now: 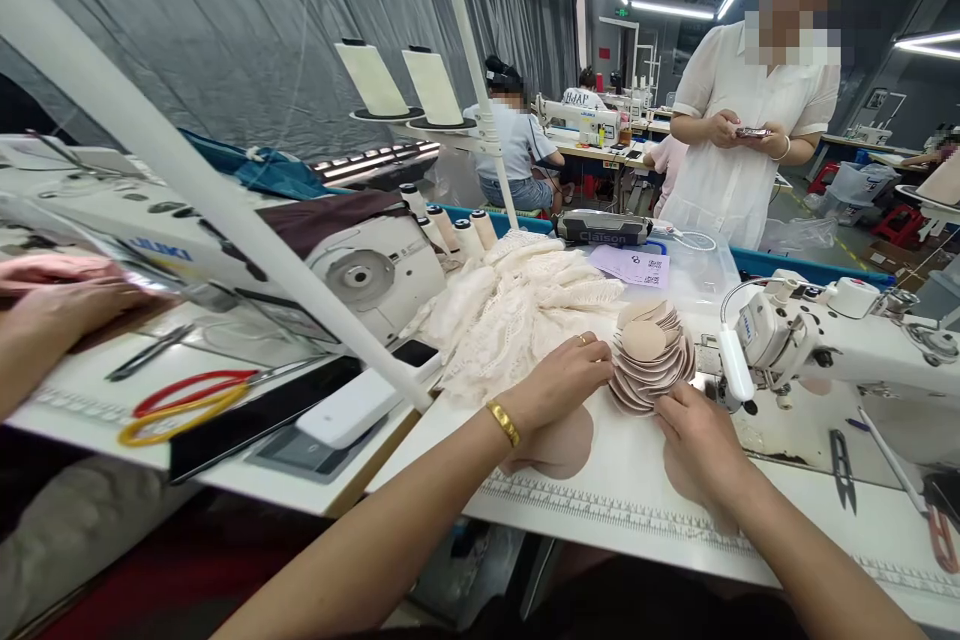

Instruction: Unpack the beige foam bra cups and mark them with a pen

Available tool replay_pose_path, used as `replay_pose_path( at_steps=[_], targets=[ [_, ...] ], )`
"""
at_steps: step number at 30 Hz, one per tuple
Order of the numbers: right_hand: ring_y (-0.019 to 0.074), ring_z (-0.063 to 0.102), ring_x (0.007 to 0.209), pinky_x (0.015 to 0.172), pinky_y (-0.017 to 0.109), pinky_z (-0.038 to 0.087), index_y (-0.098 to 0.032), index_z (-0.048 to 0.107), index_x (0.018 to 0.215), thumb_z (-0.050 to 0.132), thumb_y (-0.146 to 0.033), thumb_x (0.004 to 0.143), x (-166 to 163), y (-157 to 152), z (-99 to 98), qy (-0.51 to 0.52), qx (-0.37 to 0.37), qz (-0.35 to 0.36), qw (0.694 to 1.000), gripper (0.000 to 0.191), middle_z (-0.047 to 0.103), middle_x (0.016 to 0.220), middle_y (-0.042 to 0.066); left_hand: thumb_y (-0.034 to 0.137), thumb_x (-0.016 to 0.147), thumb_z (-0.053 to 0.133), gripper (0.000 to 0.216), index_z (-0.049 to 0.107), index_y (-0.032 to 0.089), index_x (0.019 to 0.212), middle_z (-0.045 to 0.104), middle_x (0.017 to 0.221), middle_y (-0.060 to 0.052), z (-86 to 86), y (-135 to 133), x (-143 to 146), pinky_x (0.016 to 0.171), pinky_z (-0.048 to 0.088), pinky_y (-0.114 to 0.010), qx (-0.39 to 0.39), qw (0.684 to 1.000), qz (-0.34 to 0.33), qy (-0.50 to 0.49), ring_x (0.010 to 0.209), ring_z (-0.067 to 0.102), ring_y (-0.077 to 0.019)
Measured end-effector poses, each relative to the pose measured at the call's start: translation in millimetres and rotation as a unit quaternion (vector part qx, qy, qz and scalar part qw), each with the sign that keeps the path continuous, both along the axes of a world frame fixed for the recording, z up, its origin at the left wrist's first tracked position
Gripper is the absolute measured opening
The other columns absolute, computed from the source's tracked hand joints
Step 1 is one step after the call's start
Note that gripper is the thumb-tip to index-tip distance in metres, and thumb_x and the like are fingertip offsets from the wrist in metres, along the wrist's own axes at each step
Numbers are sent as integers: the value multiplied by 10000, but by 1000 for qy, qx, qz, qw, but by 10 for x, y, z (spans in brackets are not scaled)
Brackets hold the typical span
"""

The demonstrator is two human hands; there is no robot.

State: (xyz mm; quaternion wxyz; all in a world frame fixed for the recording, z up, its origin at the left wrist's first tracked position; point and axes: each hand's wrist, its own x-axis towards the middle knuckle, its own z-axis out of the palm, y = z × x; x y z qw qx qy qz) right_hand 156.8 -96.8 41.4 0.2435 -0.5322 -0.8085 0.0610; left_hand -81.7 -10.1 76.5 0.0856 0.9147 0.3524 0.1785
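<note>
A stack of beige round fabric pieces (651, 375) stands on the white sewing table, with a smaller pale disc on top. My left hand (570, 375), with a gold bracelet at the wrist, has its bent fingers closed at the stack's left edge. At the lower right edge, the fingers of my right hand (697, 430) are pinched on the pieces; their tips are partly hidden. Under my left wrist lies a separate beige fabric piece (566, 445). Another beige piece (679, 470) shows partly beneath my right hand.
Cream lace fabric (517, 305) is heaped behind my left hand. A sewing machine (795, 330) stands right, near thread snips (841, 470). At left are another machine (360, 270), scissors (187, 405) and a co-worker's hand (75, 305). A person (750, 130) stands opposite holding a phone.
</note>
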Motion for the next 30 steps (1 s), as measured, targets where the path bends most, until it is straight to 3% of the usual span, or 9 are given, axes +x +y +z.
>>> replay_pose_path(
  at_steps=[3, 6, 9, 12, 14, 18, 21, 25, 30],
  targets=[
    [210, 582, 827, 675, 286, 414, -213, 619, 828, 514, -144, 987, 58, -95, 122, 41, -11, 13, 999, 204, 604, 902, 46, 435, 1040, 600, 288, 673, 195, 1182, 692, 1170, -77, 125, -133, -42, 895, 582, -401, -22, 1000, -2, -19, 987, 666, -210],
    [196, 587, 806, 701, 288, 460, -225, 647, 883, 579, -322, 1019, 260, -333, 252, 190, -128, 10, 973, 180, 602, 867, 20, 449, 1029, 536, 272, 691, 225, 1027, 703, 978, -33, 235, -359, -263, 794, 547, -334, -139, 986, 22, -87, 865, 637, -196],
    [179, 562, 711, 641, 281, 455, -227, 633, 870, 621, -540, 995, 570, -617, 245, 316, -277, -47, 906, 338, 565, 770, -12, 508, 938, 620, 298, 654, 212, 939, 665, 865, -13, 210, -583, -608, 691, 513, -294, -337, 915, 77, -208, 783, 618, -187],
    [186, 578, 713, 650, 291, 475, -222, 624, 869, 629, -613, 966, 849, -814, 103, 338, -299, -106, 886, 403, 572, 759, -11, 580, 874, 668, 385, 645, 200, 928, 668, 843, -21, 59, -709, -901, 673, 514, -297, -423, 862, 142, -242, 773, 628, -198],
    [208, 608, 752, 685, 315, 500, -226, 651, 920, 632, -607, 958, 947, -863, 16, 289, -249, -136, 914, 384, 618, 801, 12, 610, 858, 660, 435, 668, 198, 999, 692, 892, -42, -37, -732, -995, 702, 528, -325, -382, 877, 194, -217, 815, 645, -225],
    [235, 644, 805, 723, 353, 528, -246, 705, 1041, 555, -535, 1017, 863, -785, 27, 151, -103, -137, 974, 327, 698, 985, 78, 579, 907, 619, 447, 678, 218, 1164, 703, 1101, -81, -62, -695, -871, 796, 544, -383, -150, 937, 263, -174, 938, 654, -263],
    [235, 678, 834, 704, 335, 536, -257, 711, 1095, 494, -381, 1058, 609, -614, 139, 95, -60, -89, 990, 253, 717, 1005, 77, 370, 971, 612, 267, 702, 237, 1185, 691, 1173, -79, 1, -623, -545, 914, 549, -419, -76, 976, 166, -118, 1053, 650, -273],
    [248, 696, 889, 709, 317, 512, -237, 711, 1078, 572, -184, 987, 169, -312, 197, -28, -77, -50, 995, 174, 727, 989, 64, 52, 905, 604, 308, 723, 188, 1154, 670, 1173, -124, 1, -474, -43, 941, 535, -480, -7, 998, 56, 20, 1067, 620, -307],
    [244, 681, 883, 704, 290, 470, -205, 668, 887, 639, -115, 931, -231, -61, 172, -49, -102, -31, 993, 104, 723, 944, 75, 53, 952, 608, 192, 678, 168, 815, 688, 1040, -92, 4, -379, 196, 922, 522, -421, -3, 999, 6, 45, 975, 632, -257]
  ],
)
